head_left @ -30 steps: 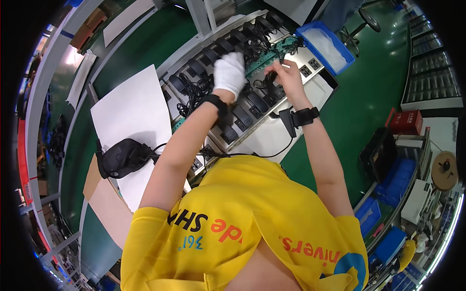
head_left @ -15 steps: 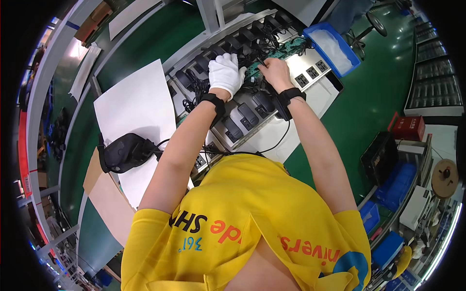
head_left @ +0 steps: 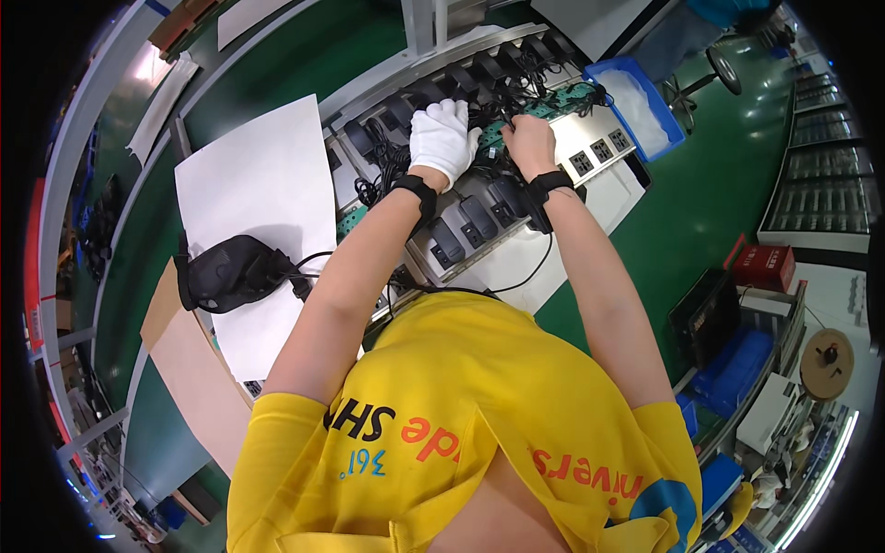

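Observation:
My left hand (head_left: 442, 140), in a white glove, bends its fingers down over the black cables and adapters in the middle of a metal socket rack (head_left: 559, 138). What lies beneath those fingers is hidden. Just right of it my bare right hand (head_left: 532, 147) has its fingers closed among black cables (head_left: 505, 109) beside a green strip (head_left: 564, 98); what they grip is too hidden to name. Black power adapters (head_left: 479, 217) sit in sockets along the near side, and more adapters (head_left: 461, 77) line the far side. Both wrists wear black straps.
On the right end of the rack stands a blue tray (head_left: 671, 147) with a white lining. A black pouch (head_left: 235, 272) with a cable lies on a white sheet (head_left: 267, 175) at the left. Beyond the tray is a wheeled chair (head_left: 724, 72).
The whole view has shifted slightly, the rack now a little farther right in it. My hands stay at nearly the same spot on the rack, the right one's fingers bent more downward.

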Demonstrator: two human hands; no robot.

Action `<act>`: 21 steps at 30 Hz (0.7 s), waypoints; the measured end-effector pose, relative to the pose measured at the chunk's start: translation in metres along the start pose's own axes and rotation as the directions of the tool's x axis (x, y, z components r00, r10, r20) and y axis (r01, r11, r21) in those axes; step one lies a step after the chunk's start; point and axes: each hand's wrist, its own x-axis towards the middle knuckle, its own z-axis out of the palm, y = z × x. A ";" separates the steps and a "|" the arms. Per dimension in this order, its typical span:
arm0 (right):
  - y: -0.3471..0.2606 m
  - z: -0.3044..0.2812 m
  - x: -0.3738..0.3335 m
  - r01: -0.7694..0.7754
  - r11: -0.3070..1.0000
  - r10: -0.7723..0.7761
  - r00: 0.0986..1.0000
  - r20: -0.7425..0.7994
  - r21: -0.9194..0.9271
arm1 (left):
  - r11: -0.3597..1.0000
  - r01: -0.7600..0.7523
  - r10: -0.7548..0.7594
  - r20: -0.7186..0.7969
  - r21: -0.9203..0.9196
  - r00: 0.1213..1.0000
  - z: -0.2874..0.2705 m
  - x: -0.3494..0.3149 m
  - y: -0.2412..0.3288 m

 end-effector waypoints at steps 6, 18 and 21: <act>0.003 -0.001 0.001 0.007 1.000 -0.008 0.997 0.074 0.018 | 0.999 0.012 -0.012 0.004 -0.031 1.000 -0.001 -0.001 -0.002; -0.005 0.022 0.015 0.073 0.987 -0.071 0.997 0.017 -0.145 | 0.998 0.008 -0.007 0.030 -0.057 1.000 -0.002 0.001 0.000; -0.012 0.018 0.014 0.093 0.982 -0.079 0.993 0.088 -0.166 | 0.998 0.008 -0.008 -0.003 -0.062 1.000 0.002 -0.004 -0.003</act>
